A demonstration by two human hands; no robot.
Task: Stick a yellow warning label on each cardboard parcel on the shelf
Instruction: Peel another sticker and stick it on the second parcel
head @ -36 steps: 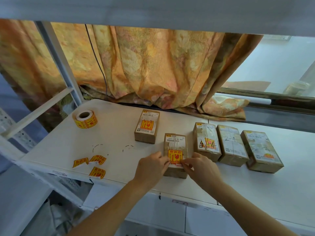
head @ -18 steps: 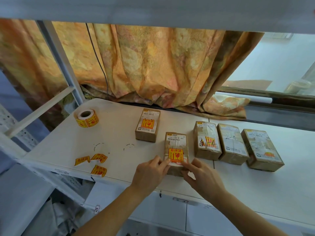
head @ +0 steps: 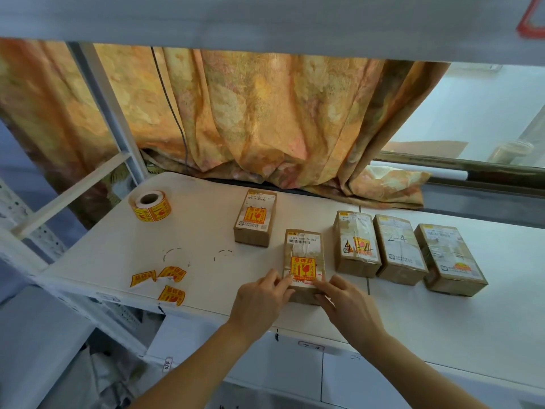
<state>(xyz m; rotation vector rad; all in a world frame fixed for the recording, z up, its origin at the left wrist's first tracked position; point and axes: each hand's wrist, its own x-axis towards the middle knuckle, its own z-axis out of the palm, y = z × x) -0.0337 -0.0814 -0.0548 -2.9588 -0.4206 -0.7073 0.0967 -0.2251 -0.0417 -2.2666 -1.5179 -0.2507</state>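
Several cardboard parcels lie on the white shelf (head: pixel 118 255). The nearest parcel (head: pixel 303 249) carries a yellow warning label (head: pixel 303 268) on its top. My left hand (head: pixel 259 296) grips its near left corner and my right hand (head: pixel 348 305) its near right corner. A second labelled parcel (head: pixel 256 216) lies further back. To the right stand three parcels in a row: one (head: pixel 355 243) with a yellow label under tape, a middle one (head: pixel 398 249) marked 2-4, and the right one (head: pixel 448 258).
A roll of yellow labels (head: pixel 150 205) sits at the shelf's back left. Three loose yellow labels (head: pixel 171 280) lie near the front left edge. An orange curtain (head: pixel 250 119) hangs behind. A white upright post (head: pixel 109 113) stands at the left.
Both hands have slid back from the label toward the parcel's near end, and now hold its near corners. The label lies flat on the parcel's top.
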